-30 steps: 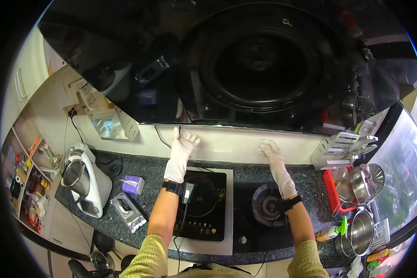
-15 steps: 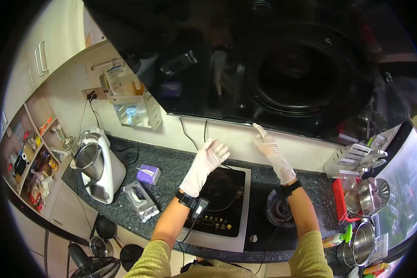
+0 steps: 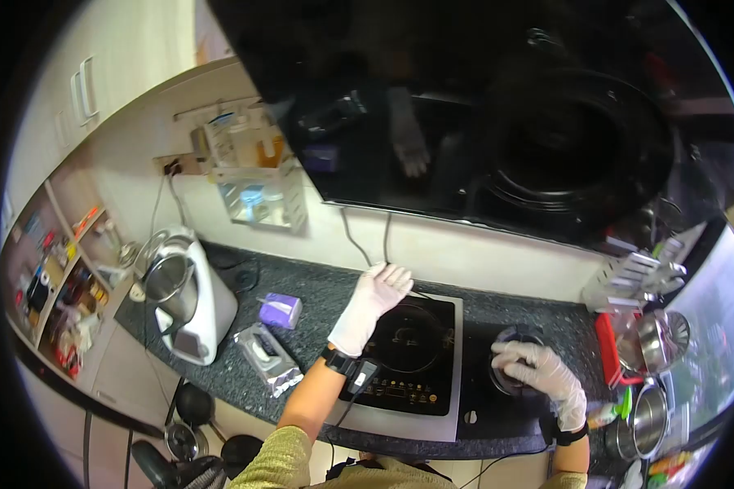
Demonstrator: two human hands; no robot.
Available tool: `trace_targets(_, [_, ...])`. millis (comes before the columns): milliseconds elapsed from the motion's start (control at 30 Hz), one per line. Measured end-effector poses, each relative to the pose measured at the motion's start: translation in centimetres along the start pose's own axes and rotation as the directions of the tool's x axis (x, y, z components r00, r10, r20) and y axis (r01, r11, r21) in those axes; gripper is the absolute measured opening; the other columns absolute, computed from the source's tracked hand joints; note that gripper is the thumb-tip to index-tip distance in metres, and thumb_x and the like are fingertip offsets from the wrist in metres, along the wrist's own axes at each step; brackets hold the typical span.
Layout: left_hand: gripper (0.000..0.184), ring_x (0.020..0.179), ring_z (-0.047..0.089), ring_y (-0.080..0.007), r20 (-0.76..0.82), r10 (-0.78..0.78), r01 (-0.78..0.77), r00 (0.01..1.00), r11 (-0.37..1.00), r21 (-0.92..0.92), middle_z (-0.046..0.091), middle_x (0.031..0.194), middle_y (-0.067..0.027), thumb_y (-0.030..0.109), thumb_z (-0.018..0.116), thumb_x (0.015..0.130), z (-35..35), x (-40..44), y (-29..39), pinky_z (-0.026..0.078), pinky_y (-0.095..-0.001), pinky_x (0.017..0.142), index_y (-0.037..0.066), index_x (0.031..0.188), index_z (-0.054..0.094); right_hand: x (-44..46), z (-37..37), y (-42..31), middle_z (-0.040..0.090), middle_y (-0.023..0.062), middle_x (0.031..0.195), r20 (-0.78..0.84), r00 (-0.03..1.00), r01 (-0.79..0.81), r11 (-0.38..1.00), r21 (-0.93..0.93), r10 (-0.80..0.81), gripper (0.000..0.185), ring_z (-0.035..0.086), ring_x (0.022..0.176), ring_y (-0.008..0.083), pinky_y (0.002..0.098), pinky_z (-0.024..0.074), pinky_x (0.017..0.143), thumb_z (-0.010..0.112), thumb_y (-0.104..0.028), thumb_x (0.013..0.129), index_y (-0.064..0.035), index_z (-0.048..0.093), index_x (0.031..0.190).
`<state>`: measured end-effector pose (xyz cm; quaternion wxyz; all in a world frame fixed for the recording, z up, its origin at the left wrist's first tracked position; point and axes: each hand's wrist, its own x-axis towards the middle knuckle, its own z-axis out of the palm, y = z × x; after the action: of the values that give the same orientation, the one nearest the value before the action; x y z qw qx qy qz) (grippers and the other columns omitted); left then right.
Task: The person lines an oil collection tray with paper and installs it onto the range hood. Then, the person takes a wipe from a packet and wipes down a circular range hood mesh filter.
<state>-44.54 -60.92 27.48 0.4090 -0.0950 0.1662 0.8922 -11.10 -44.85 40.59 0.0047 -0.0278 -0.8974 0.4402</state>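
Honestly, the gas burner (image 3: 518, 335) looks like the stiff, unfussy one: it sits in the black hob (image 3: 485, 420) to the right of the flat cooker (image 3: 408, 338), and I'd guess its round ring is metal, fairly weighty and hard to hurt. The gloved right hand (image 3: 538, 371) is over it, grip half curled, fingers and thumb apart with nothing visible in between; can't tell if it's actually touching. If you needed hold of that ring, I'd go for the outer rim, opposite sides, since thin gloves could slip on greasy metal. Flat cooker's a different beast: glossy top, probably glass, so slick and crackable, and likely too heavy for one hand. Take it by the pale frame (image 3: 447, 426), both sides. The gloved left hand (image 3: 375, 289) is near its back left corner, fingers stretched out, nothing visible in that grip.
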Motion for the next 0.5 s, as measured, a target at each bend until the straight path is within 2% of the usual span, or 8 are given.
trace_targets(100, [0.051,0.134,0.037,-0.038,-0.002,-0.065,0.065,0.998,0.998,0.0,0.039,0.145,-0.0193,0.027,0.05,0.095,-0.4,1.5,0.1,0.029,-0.0536,0.111,-0.002,0.135,0.039,-4.0,2.3,0.2,0.07,0.0068,0.105,0.027,0.996,-0.085,0.989,0.12,0.082,0.038,0.064,0.1,0.0153,0.0286,0.0478,0.092,0.063,-0.011,0.091,-0.0007,0.057,0.127])
trace_targets(167, [0.059,0.138,0.033,-0.0362,0.023,-0.062,0.062,0.998,0.998,-0.009,0.035,0.148,-0.0186,0.026,0.055,0.093,0.6,2.5,0.4,0.028,-0.0537,0.112,-0.002,0.14,0.034,-5.8,4.0,1.0,0.07,0.0071,0.105,0.042,0.997,-0.067,0.993,0.095,0.063,0.038,0.064,0.1,0.0162,0.0293,0.0481,0.092,0.063,-0.011,0.091,-0.0017,0.057,0.127])
trace_targets(233, [0.06,0.14,0.029,-0.0385,0.105,-0.012,0.006,0.994,0.999,0.054,0.031,0.15,-0.0186,0.025,0.058,0.09,1.0,5.1,0.3,0.026,-0.0548,0.113,-0.003,0.138,0.035,-7.6,6.1,1.1,0.069,0.008,0.106,-0.006,0.988,-0.15,0.973,0.176,0.153,0.04,0.064,0.102,0.0176,0.03,0.0485,0.092,0.063,-0.012,0.092,-0.0031,0.055,0.131])
trace_targets(300, [0.057,0.141,0.026,-0.0389,0.123,-0.053,0.042,0.991,0.995,0.091,0.028,0.152,-0.0173,0.021,0.058,0.089,2.3,7.5,-0.3,0.025,-0.0553,0.112,-0.002,0.137,0.036,-9.4,8.1,2.0,0.069,0.0091,0.108,-0.046,0.985,-0.154,0.96,0.232,0.169,0.04,0.064,0.103,0.0166,0.0296,0.0487,0.091,0.063,-0.012,0.093,-0.0039,0.055,0.131])
trace_targets(367, [0.057,0.142,0.023,-0.0388,0.126,-0.108,0.087,0.986,0.984,0.158,0.026,0.153,-0.017,0.017,0.058,0.088,3.8,9.3,-1.5,0.024,-0.0557,0.112,0.0,0.136,0.035,-11.1,9.4,1.1,0.068,0.01,0.112,-0.072,0.943,-0.271,0.877,0.397,0.324,0.04,0.062,0.106,0.0159,0.0283,0.0486,0.091,0.062,-0.012,0.093,-0.005,0.054,0.132])
trace_targets(433, [0.056,0.143,0.022,-0.0389,0.136,-0.138,0.107,0.981,0.972,0.21,0.025,0.153,-0.0168,0.014,0.058,0.086,4.7,11.4,-2.7,0.023,-0.056,0.113,0.001,0.136,0.036,-13.0,11.2,3.2,0.068,0.0097,0.114,-0.147,0.948,-0.216,0.909,0.357,0.283,0.041,0.062,0.106,0.0157,0.0283,0.0478,0.091,0.062,-0.012,0.094,-0.0049,0.053,0.134])
trace_targets(500, [0.055,0.143,0.021,-0.0391,0.159,-0.149,0.108,0.976,0.964,0.242,0.026,0.152,-0.017,0.012,0.058,0.085,5.6,12.8,-3.9,0.022,-0.0562,0.113,0.001,0.134,0.037,-14.5,12.3,3.6,0.068,0.0093,0.114,-0.193,0.926,-0.229,0.89,0.394,0.323,0.042,0.062,0.105,0.0152,0.0283,0.0469,0.092,0.062,-0.012,0.094,-0.0048,0.052,0.134])
